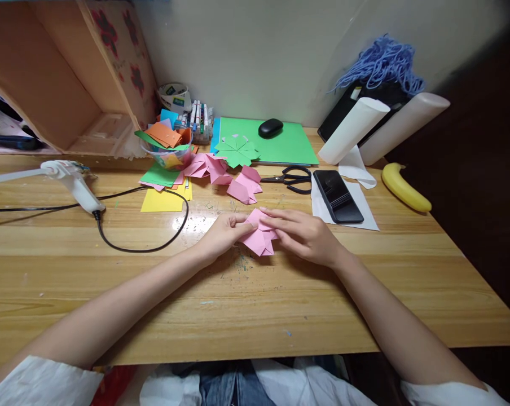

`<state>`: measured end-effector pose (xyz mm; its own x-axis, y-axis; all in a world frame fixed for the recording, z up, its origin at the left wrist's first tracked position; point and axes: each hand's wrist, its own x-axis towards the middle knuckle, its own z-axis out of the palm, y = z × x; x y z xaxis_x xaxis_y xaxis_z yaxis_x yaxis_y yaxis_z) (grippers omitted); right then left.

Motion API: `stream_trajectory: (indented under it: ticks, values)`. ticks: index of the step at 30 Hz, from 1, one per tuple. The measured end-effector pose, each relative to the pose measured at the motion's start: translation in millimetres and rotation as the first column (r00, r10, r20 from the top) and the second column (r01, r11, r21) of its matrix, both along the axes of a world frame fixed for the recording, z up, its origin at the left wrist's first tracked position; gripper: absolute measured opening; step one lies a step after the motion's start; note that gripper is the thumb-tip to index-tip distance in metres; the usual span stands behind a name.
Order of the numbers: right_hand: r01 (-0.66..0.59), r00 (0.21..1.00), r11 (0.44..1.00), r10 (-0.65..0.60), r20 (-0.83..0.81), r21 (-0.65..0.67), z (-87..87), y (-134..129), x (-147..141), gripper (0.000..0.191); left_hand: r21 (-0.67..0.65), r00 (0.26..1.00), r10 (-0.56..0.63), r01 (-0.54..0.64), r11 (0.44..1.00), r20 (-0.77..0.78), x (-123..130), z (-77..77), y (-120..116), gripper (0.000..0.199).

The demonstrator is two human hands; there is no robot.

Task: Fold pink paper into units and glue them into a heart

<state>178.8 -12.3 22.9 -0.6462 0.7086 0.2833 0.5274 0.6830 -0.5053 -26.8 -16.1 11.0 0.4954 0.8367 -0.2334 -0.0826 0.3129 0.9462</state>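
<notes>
Both hands met over a folded pink paper piece [260, 238] lying on the wooden desk [280, 304], near its middle. The left hand [223, 232] pinched the piece's left edge with fingertips closed on the paper, likely to keep it from sliding. The right hand [302, 232] lay flatter across the top and right side, fingers pressed down on the folds, as if holding a crease flat. Part of the piece was hidden under those fingers, so its full shape could not be read.

Just behind the hands sat more folded pink pieces [227, 176], loosely grouped and touching one another, with a green folded shape [237, 151] resting on the edge of a green sheet [280, 144]. A black oval case [271, 128] sat on that sheet, apart from the folds. Black scissors [292, 179] lay closed beside the pink pieces, within easy reach of the right hand. A phone [338, 196] lay face up on white paper [367, 211], off to the right. A banana [404, 189] lay near the desk's right edge.

To the left, a glue gun [71, 179] stood propped on its stand, nozzle off the wood, its cord looping toward a stack of coloured sheets [164, 189]. A clear bowl of paper scraps [170, 148] sat behind that stack.
</notes>
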Motion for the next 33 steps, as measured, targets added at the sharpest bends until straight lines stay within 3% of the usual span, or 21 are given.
stream_trajectory:
  ticks: [2, 5, 7, 9, 13, 20, 29, 33]
  values:
    - [0.097, 0.981, 0.963, -0.135, -0.139, -0.25, -1.1, 0.4, -2.6, 0.037, 0.023, 0.999, 0.004, -0.003, 1.0, -0.037, 1.5, 0.6, -0.3, 0.024]
    - [0.111, 0.936, 0.783, -0.289, -0.201, -0.612, -4.9, 2.0, -5.8, 0.033, 0.1, 0.993, 0.013, -0.001, 0.995, -0.119, 2.8, 0.0, -0.9, 0.024]
    - [0.087, 0.926, 0.701, -0.319, -0.202, -0.708, -7.2, 2.9, -7.0, 0.032, 0.165, 0.98, 0.029, 0.004, 0.986, -0.198, 2.8, -0.7, -1.6, 0.024]
    - [0.088, 0.919, 0.674, -0.339, -0.201, -0.734, -8.3, 3.1, -7.7, 0.031, 0.222, 0.962, 0.051, 0.01, 0.975, -0.269, 2.8, -0.8, -2.7, 0.025]
    - [0.098, 0.912, 0.675, -0.356, -0.206, -0.731, -7.5, 1.0, -10.5, 0.029, 0.269, 0.955, 0.085, -0.006, 0.963, -0.284, 4.9, 0.3, -5.6, 0.025]
    - [0.11, 0.903, 0.688, -0.372, -0.218, -0.718, -5.7, -2.4, -14.3, 0.027, 0.208, 0.963, 0.111, -0.059, 0.976, -0.248, 8.9, -1.5, -7.3, 0.025]
    - [0.071, 0.902, 0.731, -0.338, -0.269, -0.678, -3.1, -6.5, -16.6, 0.024, 0.235, 0.928, 0.05, 0.041, 0.971, -0.369, 6.0, 0.3, -5.7, 0.023]
    - [0.067, 0.872, 0.732, -0.373, -0.316, -0.678, -4.5, -6.2, -17.6, 0.025, 0.203, 0.938, 0.122, -0.057, 0.977, -0.325, 5.8, -0.1, -5.0, 0.028]
